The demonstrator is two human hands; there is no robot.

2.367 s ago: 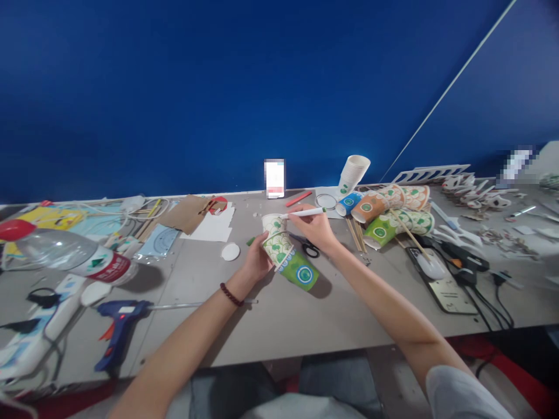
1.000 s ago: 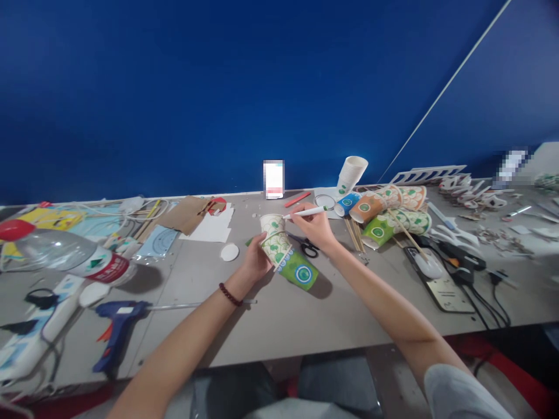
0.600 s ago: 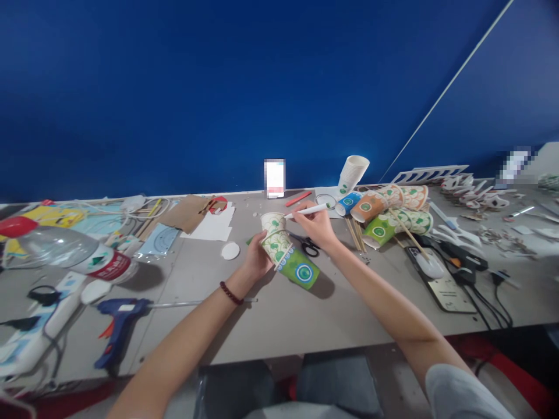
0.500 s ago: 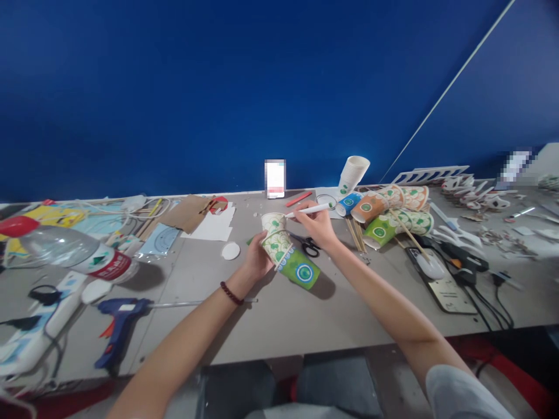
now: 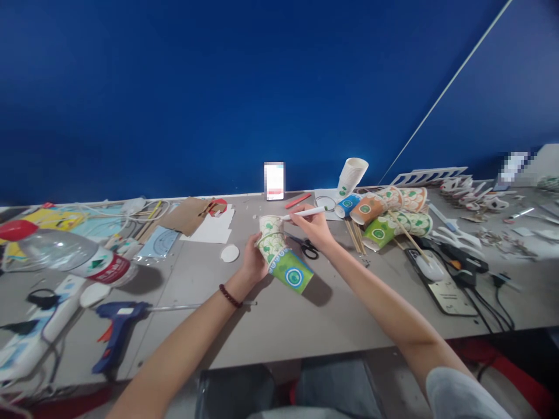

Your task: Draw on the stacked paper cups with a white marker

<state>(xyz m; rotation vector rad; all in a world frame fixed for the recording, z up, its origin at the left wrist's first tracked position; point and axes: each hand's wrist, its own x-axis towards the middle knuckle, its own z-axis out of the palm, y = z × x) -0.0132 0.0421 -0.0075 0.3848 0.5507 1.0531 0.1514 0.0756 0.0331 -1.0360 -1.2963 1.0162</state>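
My left hand [image 5: 255, 259] is wrapped round a pair of joined paper cups [image 5: 290, 271], green with a pale leaf pattern, held tilted above the table. The cups' upper end points away from me. In my right hand [image 5: 316, 226] is a white marker pen [image 5: 308, 211], its tip at the rim of the upper cup. Black-handled scissors [image 5: 309, 249] lie just beyond the cups, partly hidden by them. A white paper disc [image 5: 229, 253] rests left of my left hand.
A blue glue gun [image 5: 120, 326], a water bottle [image 5: 78, 253] and a power strip [image 5: 43, 326] lie at left. On the right are more paper cups [image 5: 379, 231], wooden sticks [image 5: 354, 235], a phone [image 5: 449, 295] and a black glue gun [image 5: 463, 259]. A lit phone [image 5: 274, 181] stands against the blue wall.
The cups have turned slightly in my left hand and shifted a little left. The marker has moved slightly left and down, staying by the cup rim.
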